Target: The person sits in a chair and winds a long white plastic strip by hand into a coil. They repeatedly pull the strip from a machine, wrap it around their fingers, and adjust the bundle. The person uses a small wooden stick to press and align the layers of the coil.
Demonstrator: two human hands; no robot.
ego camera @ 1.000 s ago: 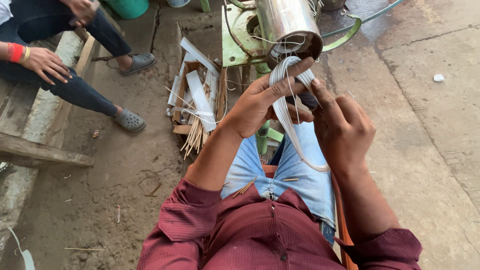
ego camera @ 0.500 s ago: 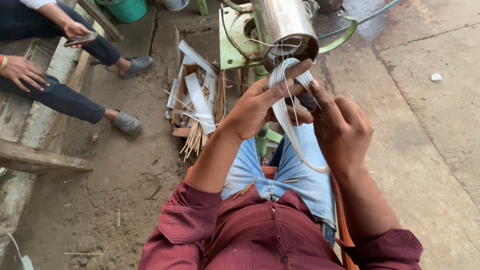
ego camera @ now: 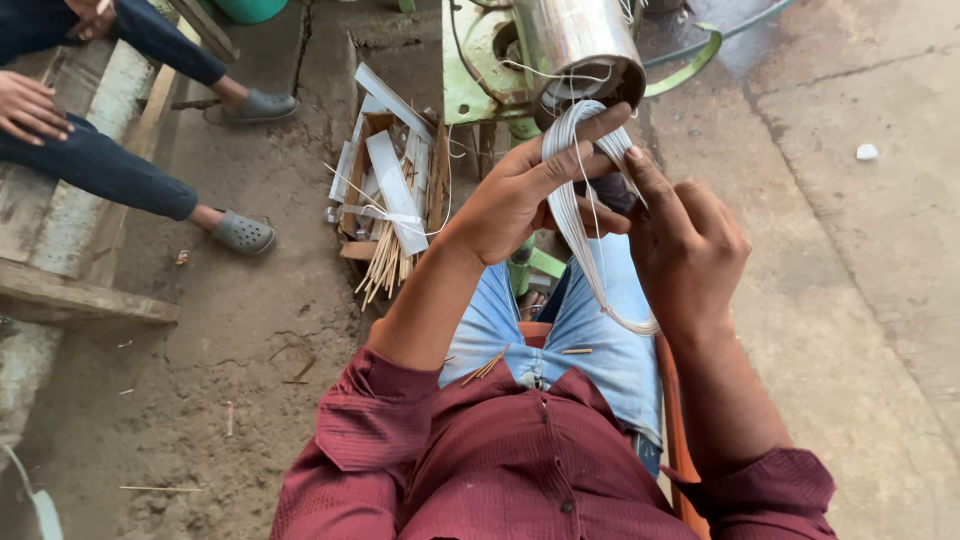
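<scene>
Fingers: those of the left hand [ego camera: 520, 195] are curled round a bundle of thin white strands [ego camera: 585, 225], the forefinger stretched across its top; those of the right hand [ego camera: 690, 245] are bent and pinched onto the same bundle from the other side.
Strand bundle: just in front of the metal cylinder [ego camera: 575, 45], looped over the left fingers and hanging in a long loop down to the lap.
Metal cylinder: shiny, open-mouthed, mounted on a green machine frame [ego camera: 470, 70]; a few loose strands trail from its mouth.
Lap: light blue jeans [ego camera: 590, 340] below the cylinder, with a few short sticks lying on them; a dark red shirt [ego camera: 500, 460] nearer the camera.
Scrap pile: pale flat strips and thin sticks [ego camera: 390, 200] on the ground just left of the cylinder's frame.
Other person: seated well left of the cylinder on a wooden bench [ego camera: 70, 240], dark trousers and grey clogs [ego camera: 242, 232] showing, one hand [ego camera: 30, 105] resting on a knee.
Ground: bare dirt left of the cylinder, concrete to its right.
</scene>
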